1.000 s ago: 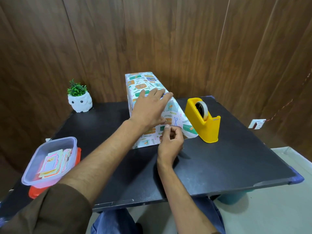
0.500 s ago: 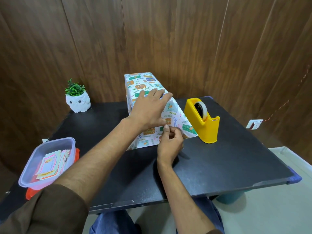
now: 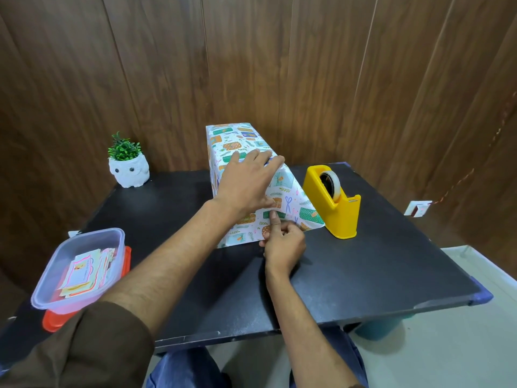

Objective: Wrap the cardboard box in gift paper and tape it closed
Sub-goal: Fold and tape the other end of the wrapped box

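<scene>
My left hand (image 3: 246,183) flat atop wrapped box (image 3: 232,138), centre of table (image 3: 363,275), pinning fold. My right hand (image 3: 284,243): forefinger on end flap (image 3: 296,203), rest curled; whether pinching tape, cannot tell. Hold flap taut, rub down firmly.

Left hand (image 3: 246,183) flat on wrapped box (image 3: 233,137)

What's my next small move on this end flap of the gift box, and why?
Probably slide the right hand rightward along the flap, index finger pressing it flat. The left hand pins the gift paper on top, but the flap's right corner flares toward the tape dispenser, so it looks loose.
</scene>
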